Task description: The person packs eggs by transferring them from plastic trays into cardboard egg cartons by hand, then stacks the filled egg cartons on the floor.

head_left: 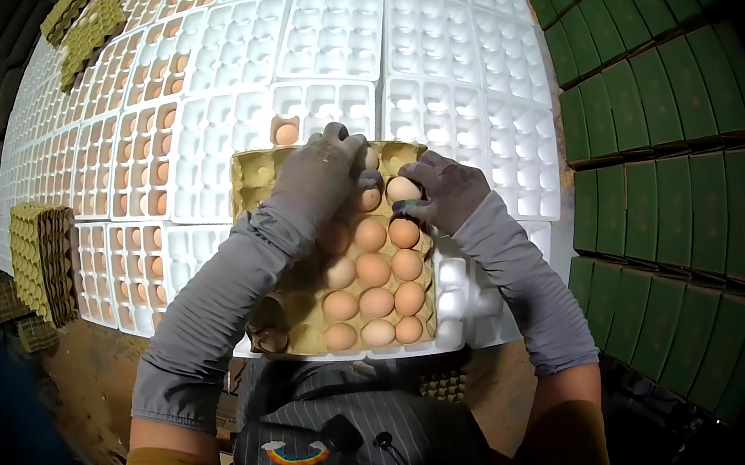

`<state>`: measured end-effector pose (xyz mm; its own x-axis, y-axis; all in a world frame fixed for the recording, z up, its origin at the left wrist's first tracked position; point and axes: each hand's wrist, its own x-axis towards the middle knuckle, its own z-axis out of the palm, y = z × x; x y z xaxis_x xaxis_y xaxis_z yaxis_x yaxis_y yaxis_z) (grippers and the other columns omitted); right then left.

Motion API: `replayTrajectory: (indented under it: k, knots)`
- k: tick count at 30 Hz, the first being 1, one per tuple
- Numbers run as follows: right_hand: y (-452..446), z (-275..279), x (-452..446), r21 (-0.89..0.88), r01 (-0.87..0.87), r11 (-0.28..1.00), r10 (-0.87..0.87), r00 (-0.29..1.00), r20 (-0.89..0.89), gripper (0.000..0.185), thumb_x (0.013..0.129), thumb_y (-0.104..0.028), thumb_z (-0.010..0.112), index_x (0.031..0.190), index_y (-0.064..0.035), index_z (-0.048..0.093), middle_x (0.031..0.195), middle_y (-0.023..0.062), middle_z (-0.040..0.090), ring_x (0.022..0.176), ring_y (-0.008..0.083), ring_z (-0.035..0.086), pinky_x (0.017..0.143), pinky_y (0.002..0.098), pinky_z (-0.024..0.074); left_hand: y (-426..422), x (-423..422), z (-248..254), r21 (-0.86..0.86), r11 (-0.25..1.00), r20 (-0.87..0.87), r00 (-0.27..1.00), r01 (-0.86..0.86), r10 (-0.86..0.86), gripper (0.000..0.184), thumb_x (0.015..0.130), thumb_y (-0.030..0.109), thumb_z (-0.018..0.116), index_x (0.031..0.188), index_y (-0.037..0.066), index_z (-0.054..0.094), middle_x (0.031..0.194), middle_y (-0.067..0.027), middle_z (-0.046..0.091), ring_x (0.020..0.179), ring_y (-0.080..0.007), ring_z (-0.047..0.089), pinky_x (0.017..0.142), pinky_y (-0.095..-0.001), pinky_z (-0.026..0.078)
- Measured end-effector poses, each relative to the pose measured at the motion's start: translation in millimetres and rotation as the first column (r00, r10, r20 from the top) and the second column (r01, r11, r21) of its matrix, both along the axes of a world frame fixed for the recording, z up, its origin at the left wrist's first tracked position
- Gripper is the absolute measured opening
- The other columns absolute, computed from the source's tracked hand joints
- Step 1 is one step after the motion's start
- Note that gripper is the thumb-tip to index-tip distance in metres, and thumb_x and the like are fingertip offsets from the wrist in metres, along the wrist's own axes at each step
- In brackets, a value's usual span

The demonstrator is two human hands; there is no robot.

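A yellowish pulp egg tray (309,316) lies in front of me on white trays, with several brown eggs (374,270) in its right-hand columns. My left hand (322,167), in a grey glove, reaches over the tray's far part, fingers curled round an egg (369,198); another pale egg shows beside its fingertips. Close by on the right, my gloved right hand (450,190) has its thumb and fingers closed about a light egg (403,190) at the tray's far right. My left forearm hides part of the tray's left side.
White moulded trays (329,33) spread across the surface ahead, those at left holding eggs. One egg (287,132) sits just beyond the pulp tray. Stacked pulp trays (44,262) stand at left. Rows of green boxes (641,104) line the right side.
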<state>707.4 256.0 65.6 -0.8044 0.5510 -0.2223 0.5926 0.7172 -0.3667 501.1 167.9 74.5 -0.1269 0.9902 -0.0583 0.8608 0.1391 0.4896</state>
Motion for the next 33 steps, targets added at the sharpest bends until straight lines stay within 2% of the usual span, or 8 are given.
replayTrajectory:
  k: [6,8,11,13,17,22,26,33]
  knots:
    - [13,16,48,-0.950,-0.312,0.019,-0.779,0.591,-0.210,0.042,0.086,-0.017,0.064,0.123,0.0009,0.056,0.121,0.0137,0.058,0.096,0.0226,0.066,0.079,0.0350,0.0550,-5,-16,-4,-0.006,0.999,0.167,0.985,-0.039,0.039,0.031,0.092,0.025,0.065,0.117,0.006,0.063,0.112,-0.0106,0.063,0.099,-0.0282,0.064,0.086,-0.0375,0.052]
    - [7,13,49,-0.918,-0.181,0.352,-0.606,0.704,-0.371,0.042,0.084,-0.014,0.066,0.124,-0.0042,0.058,0.132,0.0165,0.051,0.101,0.0255,0.065,0.084,0.0364,0.0544,-13,-29,10,-0.391,0.908,0.896,0.162,-0.149,0.413,0.029,0.094,0.021,0.061,0.118,0.005,0.064,0.111,-0.0095,0.064,0.100,-0.0233,0.065,0.085,-0.0330,0.052]
    - [-21,19,30,-0.202,-0.119,0.972,0.094,0.987,-0.127,0.046,0.085,-0.039,0.071,0.124,-0.0171,0.060,0.149,0.0175,0.037,0.126,0.0378,0.050,0.102,0.0415,0.0471,-21,-20,11,-0.114,0.985,0.853,0.497,-0.127,0.162,0.030,0.092,0.018,0.061,0.119,0.006,0.063,0.111,-0.0107,0.063,0.099,-0.0216,0.063,0.084,-0.0347,0.053]
    - [-31,-4,24,0.160,-0.247,0.956,0.227,0.965,0.132,0.052,0.086,-0.056,0.064,0.122,-0.0191,0.059,0.156,0.0147,0.027,0.131,0.0407,0.044,0.101,0.0435,0.0478,-23,-4,12,0.160,0.985,0.267,0.958,0.066,-0.108,0.024,0.090,0.017,0.063,0.111,0.005,0.066,0.123,-0.0132,0.056,0.104,-0.0302,0.063,0.088,-0.0413,0.054]
    - [-34,-11,26,0.208,-0.293,0.933,0.252,0.946,0.203,0.050,0.086,-0.056,0.063,0.121,-0.0201,0.058,0.156,0.0138,0.027,0.129,0.0394,0.045,0.100,0.0440,0.0491,-26,29,4,-0.016,0.996,-0.374,0.924,0.083,-0.083,0.029,0.082,0.019,0.071,0.111,0.013,0.069,0.135,-0.0128,0.047,0.112,-0.0331,0.058,0.092,-0.0404,0.053]
    - [-34,-17,34,0.293,-0.205,0.934,0.231,0.971,-0.056,0.041,0.084,-0.047,0.069,0.113,-0.0189,0.064,0.151,0.0142,0.035,0.120,0.0396,0.051,0.095,0.0458,0.0513,-53,-22,19,-0.235,0.969,0.759,0.610,-0.068,0.227,0.056,0.098,0.055,0.051,0.122,0.006,0.065,0.122,-0.0083,0.063,0.102,-0.0228,0.062,0.089,-0.0341,0.050]
    - [-44,-2,39,-0.057,0.048,0.997,-0.066,0.927,-0.370,0.026,0.083,-0.024,0.074,0.105,-0.0106,0.071,0.139,0.0172,0.048,0.102,0.0297,0.063,0.078,0.0405,0.0565,-127,-37,57,-0.469,0.869,0.847,0.196,-0.158,0.494,0.083,0.094,0.076,0.029,0.129,0.006,0.057,0.116,-0.0082,0.064,0.103,-0.0185,0.060,0.088,-0.0325,0.050]
    - [-149,82,-32,-0.937,0.249,-0.246,-0.679,0.645,0.350,0.045,0.095,-0.041,0.058,0.128,-0.0112,0.060,0.103,0.0071,0.068,0.073,0.0222,0.065,0.068,0.0391,0.0573,-309,-72,16,-0.488,0.870,0.806,0.419,0.071,0.418,0.065,0.097,0.054,0.054,0.134,0.002,0.056,0.123,-0.0176,0.063,0.115,-0.0226,0.059,0.100,-0.0344,0.047]
